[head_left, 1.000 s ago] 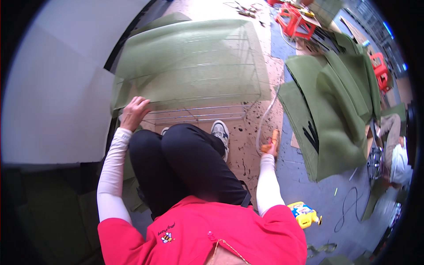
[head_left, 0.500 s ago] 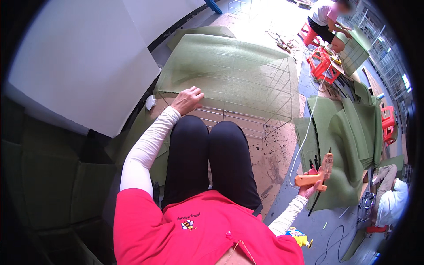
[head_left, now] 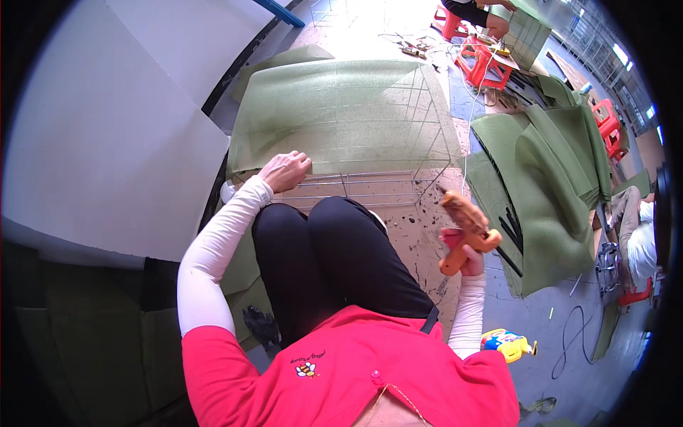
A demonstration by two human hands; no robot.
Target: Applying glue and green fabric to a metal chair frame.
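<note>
Nearer to the wire frame (head_left: 346, 186) than half a second earlier, our right hand (head_left: 472, 262) carries the orange glue gun (head_left: 466, 213), its nozzle now tilted toward the frame's near right corner. We see the right fingers clamped on the gun's handle. Our left hand (head_left: 284, 171) remains at the near edge of the green mesh sheet (head_left: 313, 107), its fingers curled together; we cannot tell whether they pinch the edge. Sheet overlies frame, and the frame stands on cardboard (head_left: 405, 226) before our knees. Markings: our red shirt (head_left: 356, 349) bears a bee emblem (head_left: 306, 369) with a short line of dark lettering alongside; a yellow bottle (head_left: 516, 347), right of the shirt, has a blue label (head_left: 496, 340) with print too small to make out. Folded green sheets (head_left: 562, 185) lie at right.
</note>
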